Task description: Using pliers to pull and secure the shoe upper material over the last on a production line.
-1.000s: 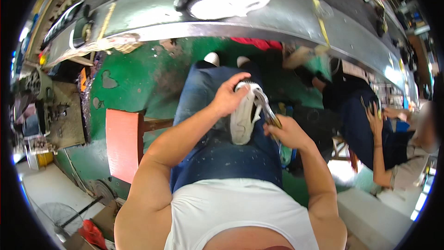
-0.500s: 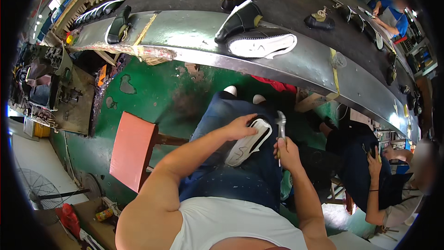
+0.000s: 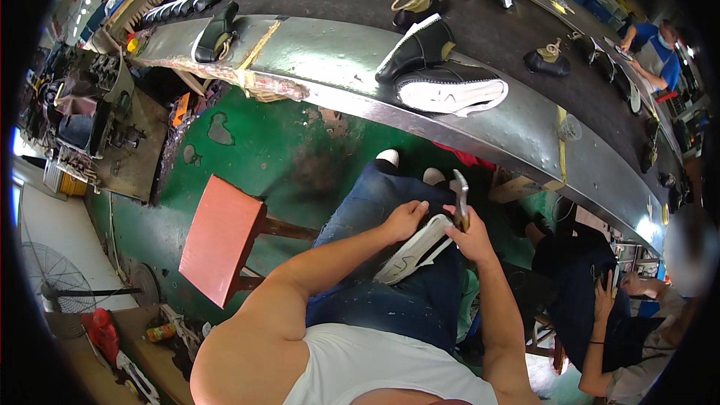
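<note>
Across my lap lies a black shoe with its white sole (image 3: 411, 252) turned up. My left hand (image 3: 406, 221) is closed at the far end of this shoe, thumb and fingers drawn together on its edge. My right hand (image 3: 471, 237) grips a hammer (image 3: 460, 189), the metal head standing up above the fist. The fingertips of that hand come close to the shoe's right edge; whether they touch it cannot be made out.
Ahead is a long metal-edged bench (image 3: 322, 41) bearing several shoes, with a black shoe (image 3: 417, 49) and a white-soled shoe (image 3: 454, 95) near its edge. A red-topped stool (image 3: 221, 240) stands left. One co-worker (image 3: 600, 307) sits close on the right; another (image 3: 652, 52) works far right.
My right hand has moved up and in toward the shoe's far end with the hammer. My left hand has drawn back from across the sole to its edge. The whole view has shifted slightly.
</note>
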